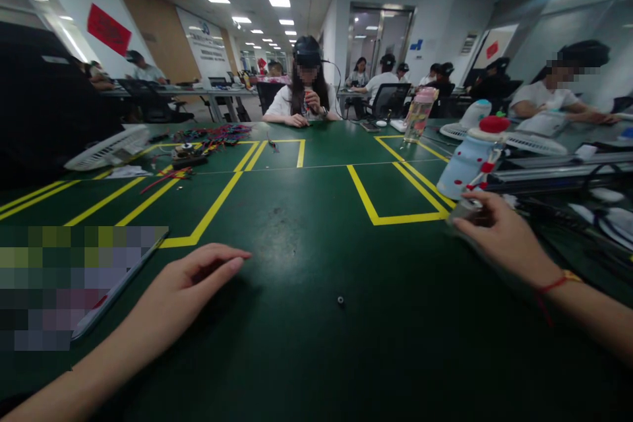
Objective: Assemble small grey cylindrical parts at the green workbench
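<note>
My left hand [190, 283] is low over the green table at left of centre, its fingers loosely stretched with the thumb beside the index finger; nothing shows in it. On the right, my right hand [509, 231] has its thumb and fingers closed around a small greyish, metallic-looking object [467, 209], too blurred to name. That hand is just in front of a light-blue bottle [462, 161] with a red top. Between my hands, a tiny dark ring-shaped piece [340, 301] with a pale centre lies alone on the table.
Yellow tape [366, 194] marks rectangles on the green table [297, 356]. A pixelated flat item [123, 297] lies left. Tangled wires [222, 138] and a white fan [106, 148] are farther back. Metal rails and cables crowd the right. Across the table sits a person [304, 89].
</note>
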The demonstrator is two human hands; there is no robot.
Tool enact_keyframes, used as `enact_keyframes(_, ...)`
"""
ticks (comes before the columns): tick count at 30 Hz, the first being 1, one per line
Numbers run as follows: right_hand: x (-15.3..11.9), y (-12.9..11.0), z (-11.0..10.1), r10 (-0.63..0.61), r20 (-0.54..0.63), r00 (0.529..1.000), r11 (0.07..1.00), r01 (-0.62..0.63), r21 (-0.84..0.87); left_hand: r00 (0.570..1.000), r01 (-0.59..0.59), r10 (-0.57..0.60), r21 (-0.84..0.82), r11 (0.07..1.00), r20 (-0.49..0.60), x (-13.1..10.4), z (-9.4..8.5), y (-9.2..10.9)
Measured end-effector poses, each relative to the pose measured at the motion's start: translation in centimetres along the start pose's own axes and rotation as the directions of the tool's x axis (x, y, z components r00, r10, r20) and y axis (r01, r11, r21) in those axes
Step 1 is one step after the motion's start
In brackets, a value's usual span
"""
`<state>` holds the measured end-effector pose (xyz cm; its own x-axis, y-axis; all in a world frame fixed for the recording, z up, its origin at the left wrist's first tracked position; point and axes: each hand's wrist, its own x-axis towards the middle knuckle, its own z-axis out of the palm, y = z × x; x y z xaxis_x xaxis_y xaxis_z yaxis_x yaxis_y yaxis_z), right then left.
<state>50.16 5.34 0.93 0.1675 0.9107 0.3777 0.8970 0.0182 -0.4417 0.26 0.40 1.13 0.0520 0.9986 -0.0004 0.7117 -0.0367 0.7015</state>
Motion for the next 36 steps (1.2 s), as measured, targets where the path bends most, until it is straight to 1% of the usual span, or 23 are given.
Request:
enact_keyframes(2,1.2,3.5,-1.3,0.065,-0.056,0.996,0.992,-0.071,-0.105,0.991,0.118,-0.12,-0.021,0.993,-0.066,-0.2,-0.8,-1.4)
enact_keyframes(4,1.9,5.9,-2.1,0.068,-0.05,0.996,0.982,-0.075,-0.172,0.978,0.176,-0.18,-0.048,0.983,-0.103,-0.3,-1.1,-2.1)
enact_keyframes(6,2.2,6.8,-2.3,0.033,-0.067,0.997,0.966,-0.049,-0.253,0.98,0.166,-0.171,-0.05,0.985,-0.1,-0.4,-0.9,-2.3)
enact_keyframes(8,2.0,6.0,-1.7,-0.031,-0.147,0.989,0.944,-0.019,-0.329,0.987,0.136,-0.138,-0.029,0.99,-0.081,-0.4,-0.6,-2.0)
enact_keyframes(10,1.0,3.2,-0.6,-0.131,-0.196,0.972,0.932,0.053,-0.358,0.991,0.119,-0.12,-0.014,0.993,-0.067,-0.3,-0.4,-1.7)
enact_keyframes(12,-1.0,-1.4,0.8,-0.287,-0.08,0.955,0.923,0.254,-0.288,0.99,0.124,-0.124,-0.002,0.992,-0.066,-0.2,-0.3,-1.3)
enact_keyframes(13,-2.3,-4.1,1.6,-0.386,0.054,0.921,0.91,0.39,-0.139,0.99,0.126,-0.125,0.004,0.992,-0.062,-0.2,-0.3,-1.2)
enact_keyframes(14,-3.6,-6.8,2.4,-0.469,0.215,0.857,0.881,0.472,0.037,0.991,0.124,-0.124,0.011,0.992,-0.058,-0.2,-0.3,-1.2)
enact_keyframes(16,-6.2,-11.7,3.9,-0.571,0.394,0.72,0.821,0.502,0.273,0.993,0.11,-0.109,0.026,0.994,-0.043,-0.3,-0.3,-1.2)
enact_keyframes(17,-7.2,-13.6,4.6,-0.608,0.433,0.665,0.794,0.501,0.345,0.994,0.099,-0.098,0.032,0.995,-0.039,-0.3,-0.2,-1.3)
enact_keyframes(19,-8.2,-15.9,5.4,-0.648,0.455,0.611,0.761,0.496,0.418,0.997,0.069,-0.067,0.038,0.997,-0.049,-0.5,-0.2,-1.4)
enact_keyframes(20,-8.1,-16.2,5.5,-0.654,0.447,0.611,0.755,0.489,0.437,0.997,0.055,-0.053,0.039,0.998,-0.058,-0.5,-0.2,-1.4)
enact_keyframes(21,-7.8,-16.0,5.4,-0.649,0.429,0.628,0.757,0.478,0.446,0.997,0.044,-0.042,0.038,0.998,-0.064,-0.6,-0.2,-1.4)
enact_keyframes(22,-7.1,-15.3,5.0,-0.633,0.399,0.663,0.767,0.466,0.441,0.997,0.039,-0.037,0.039,0.998,-0.066,-0.6,-0.2,-1.5)
enact_keyframes(24,-5.0,-12.7,3.4,-0.55,0.294,0.782,0.822,0.444,0.357,0.998,0.041,-0.039,0.044,0.998,-0.057,-0.6,-0.2,-1.5)
enact_keyframes(25,-3.7,-11.0,2.2,-0.489,0.214,0.845,0.862,0.431,0.268,0.998,0.045,-0.042,0.047,0.998,-0.05,-0.6,-0.1,-1.5)
enact_keyframes(26,-2.3,-9.1,1.0,-0.429,0.13,0.894,0.9,0.41,0.147,0.998,0.048,-0.046,0.047,0.998,-0.045,-0.5,-0.1,-1.4)
enact_keyframes(27,-0.9,-7.0,-0.4,-0.378,0.047,0.925,0.926,0.378,0.009,0.998,0.052,-0.051,0.044,0.998,-0.042,-0.5,0.0,-1.3)
enact_keyframes(28,0.5,-4.9,-1.7,-0.344,-0.017,0.939,0.93,0.338,-0.141,0.997,0.058,-0.057,0.04,0.997,-0.043,-0.5,0.0,-1.1)
enact_keyframes(29,1.7,-2.9,-2.9,-0.32,-0.037,0.947,0.911,0.297,-0.284,0.997,0.066,-0.064,0.037,0.997,-0.042,-0.5,0.0,-0.9)
enact_keyframes(31,3.7,0.7,-4.8,-0.188,-0.012,0.982,0.865,0.16,-0.475,0.996,0.078,-0.077,0.035,0.996,-0.034,-0.6,0.0,-0.5)
enact_keyframes(34,5.3,4.0,-6.2,0.046,0.09,0.995,0.833,0.012,-0.553,0.997,0.08,-0.08,0.035,0.996,-0.021,-0.8,-0.1,-0.2)
enact_keyframes(36,5.6,4.7,-6.4,0.094,0.131,0.987,0.841,-0.009,-0.542,0.997,0.079,-0.078,0.026,0.997,-0.015,-0.9,-0.1,-0.2)
